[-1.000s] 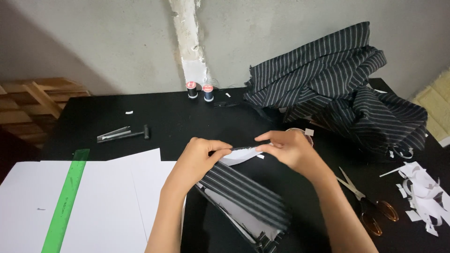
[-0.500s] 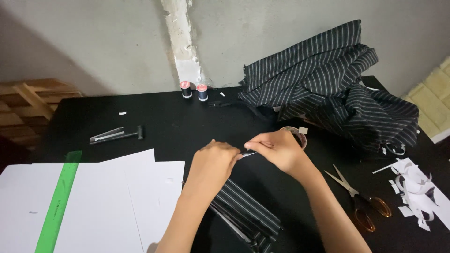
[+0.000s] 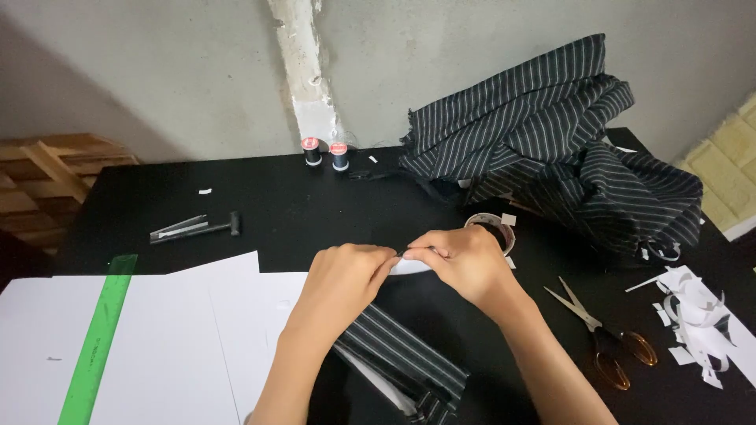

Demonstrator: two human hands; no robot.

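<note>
On a black desk (image 3: 315, 197), the left hand (image 3: 346, 271) and right hand (image 3: 465, 264) have drawn closer together, fingers pinching a white strip (image 3: 411, 266) above a striped fabric piece (image 3: 402, 354), suggesting folding underway.

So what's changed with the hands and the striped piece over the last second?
The left hand and right hand have closed in until their fingertips meet, pinching the small white strip at the top of the folded black pinstriped fabric piece; less of the strip shows now. Both hands kept their grip throughout. The orange-handled scissors, green plastic ruler and white paper sheets lie as before.
</note>
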